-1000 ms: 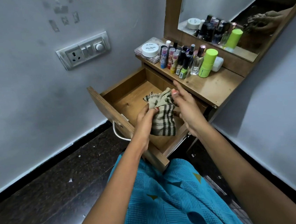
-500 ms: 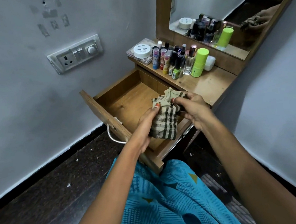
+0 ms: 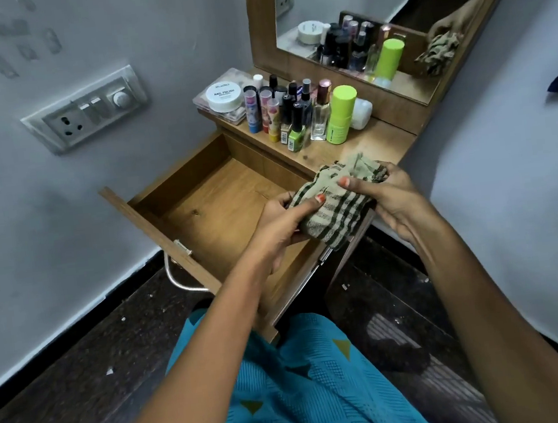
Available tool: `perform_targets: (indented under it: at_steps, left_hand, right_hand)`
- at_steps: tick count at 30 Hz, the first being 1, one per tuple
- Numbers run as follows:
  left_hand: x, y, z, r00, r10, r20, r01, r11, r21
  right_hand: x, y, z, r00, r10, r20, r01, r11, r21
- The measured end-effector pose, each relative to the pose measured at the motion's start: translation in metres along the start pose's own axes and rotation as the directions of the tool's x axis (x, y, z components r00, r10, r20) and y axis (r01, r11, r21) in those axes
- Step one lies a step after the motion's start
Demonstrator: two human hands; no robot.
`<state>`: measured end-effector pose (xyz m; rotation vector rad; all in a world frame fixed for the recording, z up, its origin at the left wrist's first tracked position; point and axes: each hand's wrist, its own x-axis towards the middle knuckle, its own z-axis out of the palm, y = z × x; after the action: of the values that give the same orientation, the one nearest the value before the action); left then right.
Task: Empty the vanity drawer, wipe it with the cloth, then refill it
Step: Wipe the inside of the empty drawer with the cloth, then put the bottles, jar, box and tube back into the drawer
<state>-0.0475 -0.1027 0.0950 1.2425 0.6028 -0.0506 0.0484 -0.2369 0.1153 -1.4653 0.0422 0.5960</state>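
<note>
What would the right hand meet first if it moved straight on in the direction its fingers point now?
The right hand points leftward, so it would press further into the striped cloth it grips, then probably meet the left hand on the cloth's other side; depth is uncertain.

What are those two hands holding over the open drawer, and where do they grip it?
A bunched beige cloth with dark stripes. The left hand pinches its left edge; the right hand holds its upper right side.

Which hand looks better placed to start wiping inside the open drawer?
Probably the left hand: it already hangs over the empty drawer while gripping the striped cloth. The right hand holds the cloth's other end over the drawer's right edge.
</note>
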Motion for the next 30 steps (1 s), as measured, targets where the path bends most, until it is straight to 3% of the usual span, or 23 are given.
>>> perform_targets:
  at_steps: [4,7,11,15,20,27,30]
  left_hand:
    - [0.013,0.012,0.027,1.0,0.015,0.024,-0.014,0.999,-0.034]
    - [0.025,0.018,0.046,0.997,0.058,-0.049,-0.061,0.997,-0.056]
    - [0.043,0.024,0.061,0.972,0.18,-0.151,-0.182,0.983,-0.002]
    - [0.06,0.024,0.069,0.934,0.293,-0.205,-0.244,0.941,0.236]
    - [0.071,0.018,0.07,0.855,0.469,-0.224,-0.239,0.737,0.632]
    - [0.067,0.023,0.067,0.878,0.43,-0.21,-0.184,0.709,0.681]
    - [0.063,0.028,0.067,0.884,0.431,-0.183,-0.204,0.706,0.678]
  right_hand:
    - [0.026,-0.004,-0.019,0.973,-0.127,-0.193,0.09,0.978,-0.19]
    - [0.046,-0.009,-0.032,0.923,-0.254,-0.288,0.159,0.936,-0.314]
    - [0.069,-0.018,-0.038,0.86,-0.417,-0.293,0.249,0.846,-0.471]
    - [0.084,-0.024,-0.04,0.82,-0.509,-0.263,0.31,0.78,-0.544]
    - [0.092,-0.012,-0.043,0.827,-0.515,-0.225,0.252,0.697,-0.672]
    - [0.092,-0.014,-0.045,0.85,-0.465,-0.246,0.144,0.655,-0.741]
    - [0.089,-0.019,-0.04,0.826,-0.517,-0.224,0.135,0.569,-0.811]
